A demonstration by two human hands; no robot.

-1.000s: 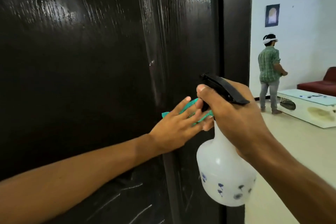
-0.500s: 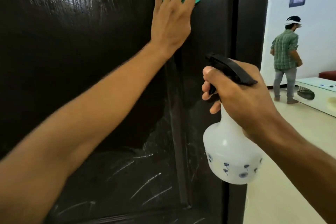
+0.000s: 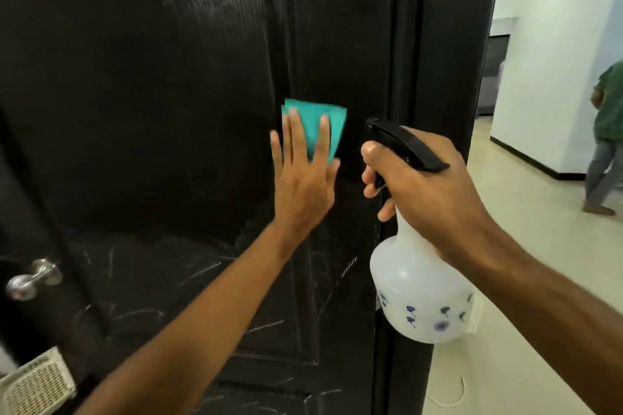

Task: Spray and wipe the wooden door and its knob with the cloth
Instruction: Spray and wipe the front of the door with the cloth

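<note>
Door (image 3: 151, 111): dark, glossy wooden panel filling most of the view, standing open beside a pale hallway; faint whitish streaks and scratch marks show across its lower half.
Floor (image 3: 526, 280): light tiles to the right of the door edge, with a white wall rising beyond.
Second person (image 3: 605, 141): partly cut off at the right edge, blurred, in a green shirt and grey trousers, standing well away down the hall.
Spray bottle (image 3: 421, 296): translucent white body with small blue flower prints, black trigger head aimed toward the door, held just off the door edge.
Right hand (image 3: 428, 185): wrapped round the bottle neck, fingers curled at the trigger.
Left hand (image 3: 303, 178): flat, fingers straight and spread, pressing the cloth against the door at mid-height.
Cloth (image 3: 317, 125): teal, folded, pinned under the left fingers with its upper part showing above them.
Basket (image 3: 33, 384): white mesh, probably plastic, at the bottom left corner.
Knob (image 3: 32, 276): silver metal, low on the door's left side, well apart from both hands.
</note>
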